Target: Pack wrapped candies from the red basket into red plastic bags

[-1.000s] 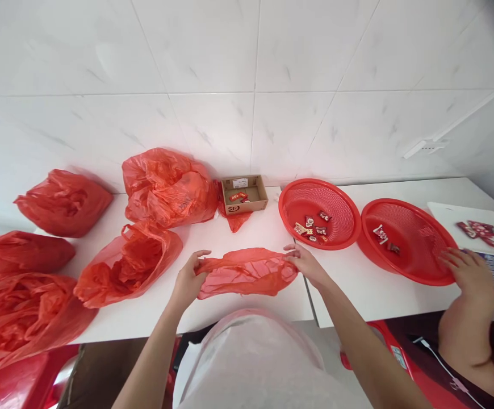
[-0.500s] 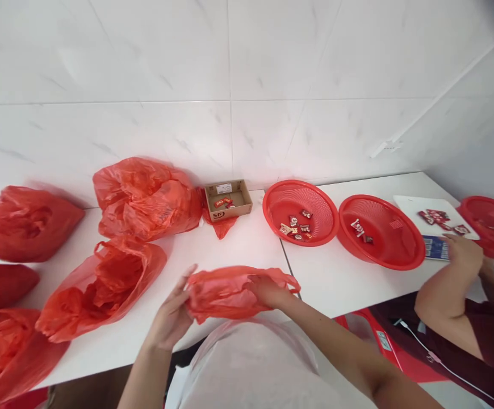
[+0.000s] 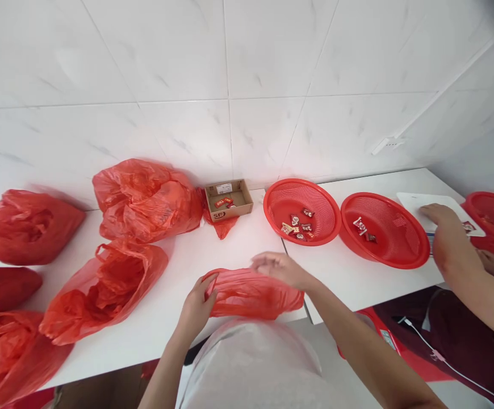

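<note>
A thin red plastic bag lies stretched sideways at the table's front edge, close to my body. My left hand grips its left end, with thumb and fingers on the film. Over the bag's far edge is my right hand, its fingers loosely bent and apart, holding nothing that I can see. Whether those fingers touch the film is hard to tell. What the bag contains, if anything, does not show.
Several full red bags crowd the left side. A small cardboard box with red packets stands by the wall. Two red baskets hold small wrapped packets. At right, a co-worker's hand reaches over a white tray.
My right hand has come off the bag's middle and moved up over its far edge. The bag and my left hand have shifted right. The co-worker's hand has moved onto the tray.
</note>
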Demonstrator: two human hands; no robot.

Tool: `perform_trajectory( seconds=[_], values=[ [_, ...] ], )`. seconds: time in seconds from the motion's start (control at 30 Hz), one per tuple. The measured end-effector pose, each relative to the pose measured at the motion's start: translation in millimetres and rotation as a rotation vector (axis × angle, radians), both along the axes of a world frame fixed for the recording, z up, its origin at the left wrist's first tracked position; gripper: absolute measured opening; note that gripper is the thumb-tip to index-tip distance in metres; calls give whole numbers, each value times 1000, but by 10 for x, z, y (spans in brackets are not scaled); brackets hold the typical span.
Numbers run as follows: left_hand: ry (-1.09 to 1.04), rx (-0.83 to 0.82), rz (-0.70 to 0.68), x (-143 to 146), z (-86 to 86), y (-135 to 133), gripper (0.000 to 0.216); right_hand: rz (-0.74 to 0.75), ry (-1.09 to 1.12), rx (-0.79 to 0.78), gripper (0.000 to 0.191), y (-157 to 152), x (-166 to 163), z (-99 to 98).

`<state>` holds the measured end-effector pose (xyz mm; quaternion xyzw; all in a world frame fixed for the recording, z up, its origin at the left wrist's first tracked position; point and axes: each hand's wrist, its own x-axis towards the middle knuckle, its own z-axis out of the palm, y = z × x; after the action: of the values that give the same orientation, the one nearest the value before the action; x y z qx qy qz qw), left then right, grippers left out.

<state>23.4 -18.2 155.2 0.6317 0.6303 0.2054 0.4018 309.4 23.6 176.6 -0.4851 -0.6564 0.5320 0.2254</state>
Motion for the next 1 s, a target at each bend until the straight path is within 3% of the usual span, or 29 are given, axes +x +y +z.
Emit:
perform_trajectory(
  seconds=[0.1, 0.17, 0.3, 0.5, 0.67, 0.8, 0.87, 1.0],
  values=[
    [-1, -44, 76, -13, -5, -19, 45, -376, -441, 181, 33, 200, 382, -129],
    [-6, -76, 90, -52, -1, -25, 46, -474, -594, 175, 40, 279, 591, -289],
    [-23, -123, 113, -99, -16, -26, 48, -453, -667, 150, 40, 282, 610, -574],
    [-85, -162, 142, -30, -67, -9, 48, -327, -571, 112, 36, 394, 465, -737],
    [-63, -182, 119, -23, -68, -7, 49, -388, -649, 25, 65, 599, 652, -939],
    [-20, -190, 117, -37, -61, -8, 50, -358, -674, -23, 80, 705, 572, -1099],
    [-17, -177, 113, -32, -62, -8, 49, -363, -669, -44, 74, 756, 501, -1138],
    [-13, -169, 121, -16, -54, -17, 49, -426, -583, -111, 40, 853, 450, -1134]
  ],
)
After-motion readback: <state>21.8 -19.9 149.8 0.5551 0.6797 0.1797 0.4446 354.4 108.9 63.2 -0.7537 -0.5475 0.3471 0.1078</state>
